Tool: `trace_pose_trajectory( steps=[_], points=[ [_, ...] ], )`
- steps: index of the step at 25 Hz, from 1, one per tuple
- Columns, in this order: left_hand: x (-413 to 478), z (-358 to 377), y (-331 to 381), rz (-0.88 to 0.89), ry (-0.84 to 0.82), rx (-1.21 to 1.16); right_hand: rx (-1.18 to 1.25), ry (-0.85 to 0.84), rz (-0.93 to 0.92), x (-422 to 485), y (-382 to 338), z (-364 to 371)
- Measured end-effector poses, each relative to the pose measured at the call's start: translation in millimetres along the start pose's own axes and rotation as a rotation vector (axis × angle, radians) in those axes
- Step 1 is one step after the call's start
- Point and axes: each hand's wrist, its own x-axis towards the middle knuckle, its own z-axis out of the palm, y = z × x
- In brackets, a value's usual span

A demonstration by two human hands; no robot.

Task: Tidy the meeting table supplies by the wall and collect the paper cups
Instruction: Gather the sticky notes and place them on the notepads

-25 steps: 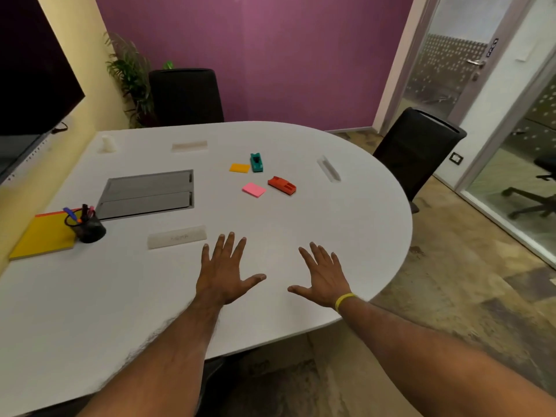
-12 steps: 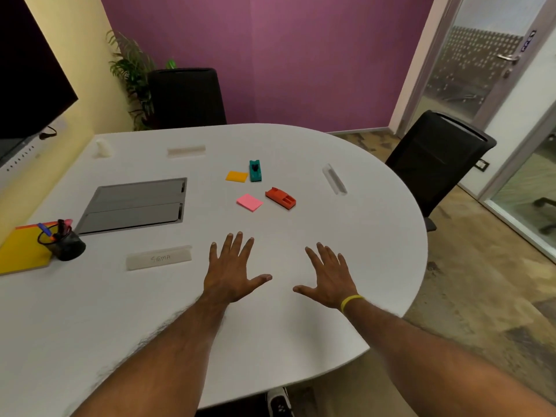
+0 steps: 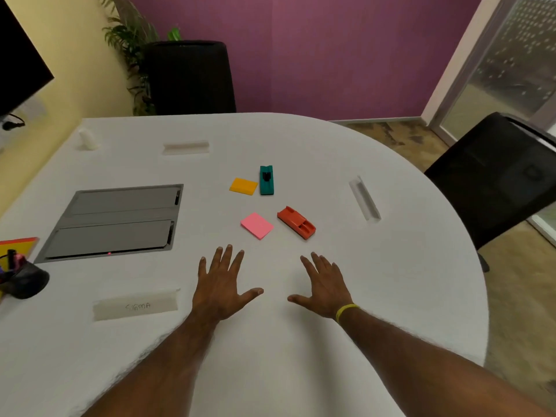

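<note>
The view has closed in on the supplies, while the left hand [image 3: 221, 291] and right hand [image 3: 326, 288] stay spread flat, holding nothing, over the smooth white tabletop [image 3: 391, 296]. Nothing looks tidied yet: the papery pink pad [image 3: 257, 225], orange pad [image 3: 243, 186], boxy plastic teal block [image 3: 266, 180] and red block [image 3: 296, 222] lie mid-tabletop, well apart from the wall, and no paper cup plainly shows

Two sticky-note pads [image 3: 243, 186] [image 3: 257, 225], two plastic cases [image 3: 266, 180] [image 3: 296, 222], three clear name plates [image 3: 135, 305] [image 3: 186, 147] [image 3: 364, 200], two chairs [image 3: 189, 76] [image 3: 496, 176], perhaps one pen cup [image 3: 24, 281].
</note>
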Motion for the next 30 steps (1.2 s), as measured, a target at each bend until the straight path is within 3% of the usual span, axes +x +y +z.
trace_pose_trajectory(
  steps=[10, 17, 20, 22, 24, 27, 30],
  points=[
    [119.7, 54.2, -49.4, -0.143, -0.007, -0.062, 0.131, 0.061, -0.043, 210.4, -31.9, 16.6],
    [162.1, 77.2, -59.4, -0.151, 0.026, -0.135, -0.004, -0.138, -0.013, 297.3, -51.8, 28.1],
    [177.8, 84.7, -60.0, -0.177, 0.033, -0.245, -0.031, -0.253, 0.084, 310.3, -51.9, 35.5],
    [187.7, 88.1, -61.7, -0.208, 0.062, -0.360, -0.015, -0.244, 0.064, 319.3, -50.6, 36.3],
    [200.7, 89.8, -66.2, -0.229, 0.093, -0.502, 0.213, -0.210, -0.020, 326.8, -49.8, 33.3],
    [219.1, 88.6, -71.5, -0.322, 0.082, -0.845, 0.665, -0.328, -0.109, 337.2, -53.0, 22.6],
    [234.8, 89.8, -80.1, -0.446, 0.118, -1.119, 0.747, -0.507, -0.161, 353.3, -63.4, 16.1]
  ],
)
